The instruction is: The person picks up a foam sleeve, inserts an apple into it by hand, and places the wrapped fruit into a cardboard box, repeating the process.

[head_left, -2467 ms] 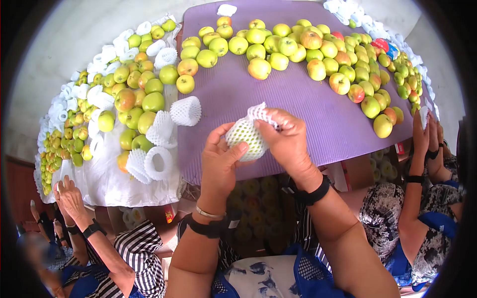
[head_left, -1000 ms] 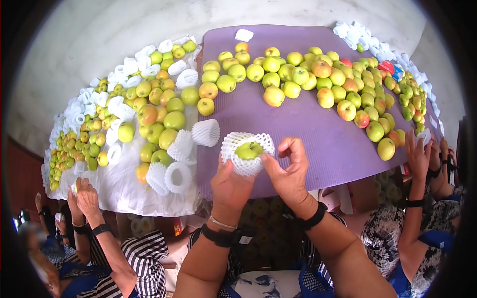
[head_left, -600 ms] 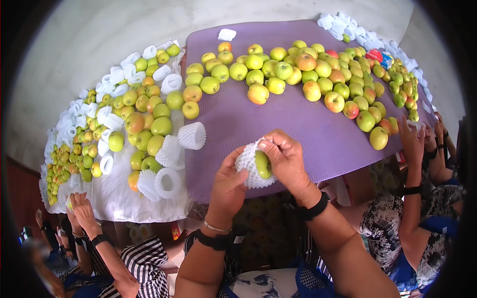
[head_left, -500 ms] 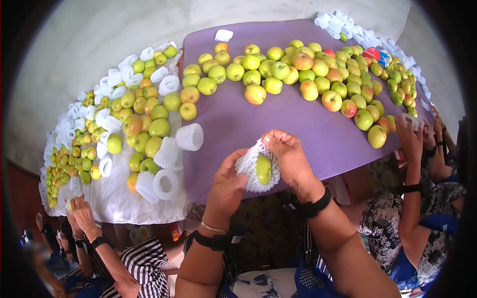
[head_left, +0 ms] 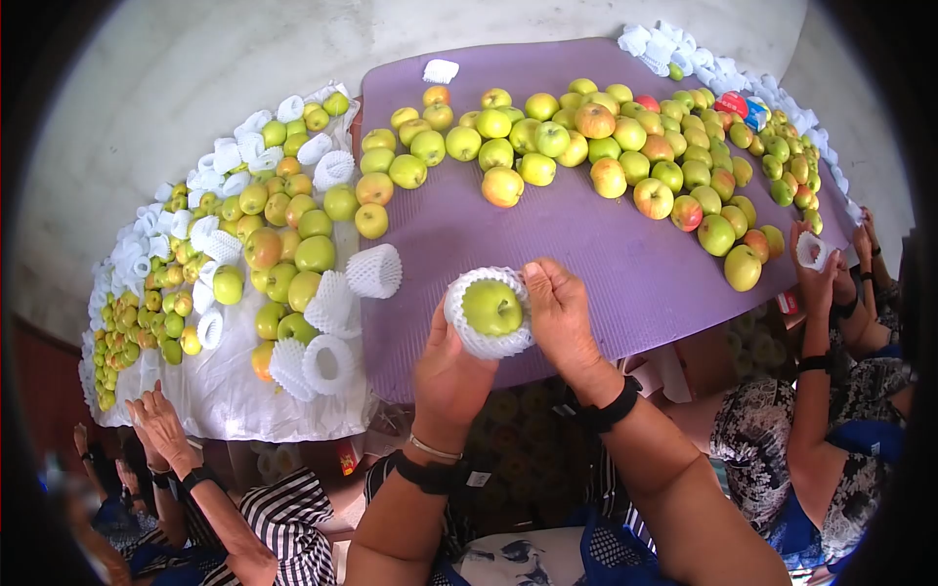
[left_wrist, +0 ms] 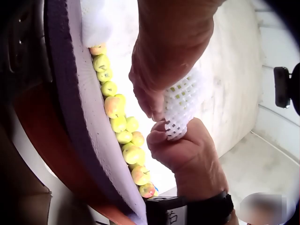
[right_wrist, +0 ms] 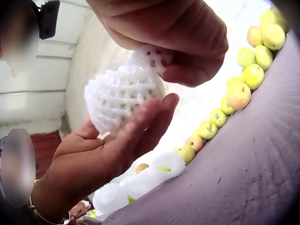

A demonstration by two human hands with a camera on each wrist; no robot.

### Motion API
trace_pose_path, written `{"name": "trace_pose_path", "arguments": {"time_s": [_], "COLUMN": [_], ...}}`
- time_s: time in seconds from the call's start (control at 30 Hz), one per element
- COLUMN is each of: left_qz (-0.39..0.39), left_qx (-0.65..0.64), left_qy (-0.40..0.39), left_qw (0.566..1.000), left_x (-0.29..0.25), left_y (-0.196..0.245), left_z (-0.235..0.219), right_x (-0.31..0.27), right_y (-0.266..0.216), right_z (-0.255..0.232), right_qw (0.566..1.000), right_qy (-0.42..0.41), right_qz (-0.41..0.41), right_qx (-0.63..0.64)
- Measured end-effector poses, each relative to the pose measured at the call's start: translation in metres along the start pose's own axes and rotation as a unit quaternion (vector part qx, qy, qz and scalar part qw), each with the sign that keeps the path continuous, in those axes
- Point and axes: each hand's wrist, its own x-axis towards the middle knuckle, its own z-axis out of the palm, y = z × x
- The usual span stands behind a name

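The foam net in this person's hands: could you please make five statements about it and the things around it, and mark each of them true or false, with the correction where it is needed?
1. The left hand holds a green apple that sits in a white foam net. True.
2. The right hand pinches the edge of the foam net. True.
3. In the head view, the foam net hides the green apple completely. False: one green face shows through the net's open end.
4. Loose apples lie on the purple mat. True.
5. The green apple in the net rests on the purple mat. False: it is held up, off the mat.
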Motion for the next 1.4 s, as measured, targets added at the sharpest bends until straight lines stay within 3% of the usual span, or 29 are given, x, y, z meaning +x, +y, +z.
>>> {"name": "trace_pose_path", "arguments": {"time_s": [0.17, 0.27, 0.5, 0.57, 0.67, 0.77, 0.87, 1.0, 1.1, 1.17, 1.23, 1.4], "left_qz": [-0.029, -0.036, -0.039, -0.045, -0.058, -0.066, -0.081, -0.106, -0.096, -0.11, -0.128, -0.166], "left_qx": [-0.099, -0.112, -0.135, -0.111, -0.07, -0.038, 0.007, 0.122, 0.259, 0.203, 0.224, 0.343], "left_qy": [0.021, 0.03, 0.042, 0.057, 0.078, 0.081, 0.11, 0.14, 0.134, 0.141, 0.15, 0.119], "left_qw": [0.994, 0.993, 0.989, 0.991, 0.993, 0.994, 0.991, 0.977, 0.952, 0.963, 0.954, 0.917], "left_x": [0.0, -0.002, 0.0, 0.001, 0.002, 0.001, 0.001, -0.002, -0.002, -0.005, -0.007, -0.012], "left_y": [-0.004, -0.006, 0.007, 0.014, 0.02, 0.023, 0.023, 0.019, 0.017, 0.02, 0.025, 0.048], "left_z": [0.001, 0.0, -0.007, -0.008, -0.012, -0.011, -0.008, -0.007, -0.019, -0.01, -0.011, -0.016], "right_x": [-0.002, -0.004, -0.006, -0.002, 0.007, 0.014, 0.014, 0.006, 0.006, 0.0, -0.004, -0.007], "right_y": [-0.004, -0.009, -0.003, 0.008, 0.001, -0.037, -0.043, -0.042, -0.033, -0.034, -0.026, -0.034], "right_z": [0.007, 0.008, 0.013, 0.012, -0.006, -0.022, -0.021, -0.012, -0.011, -0.009, -0.005, -0.01], "right_qw": [0.996, 0.996, 0.978, 0.959, 0.994, 0.972, 0.941, 0.908, 0.902, 0.905, 0.906, 0.923], "right_qy": [0.057, 0.062, 0.031, 0.02, -0.103, -0.232, -0.318, -0.358, -0.386, -0.366, -0.338, -0.339], "right_qz": [-0.051, -0.042, -0.113, -0.177, -0.023, -0.05, -0.091, -0.119, -0.161, -0.174, -0.208, -0.113], "right_qx": [-0.045, -0.058, -0.171, -0.22, -0.042, 0.002, -0.068, -0.182, -0.107, -0.13, -0.147, -0.142]}}
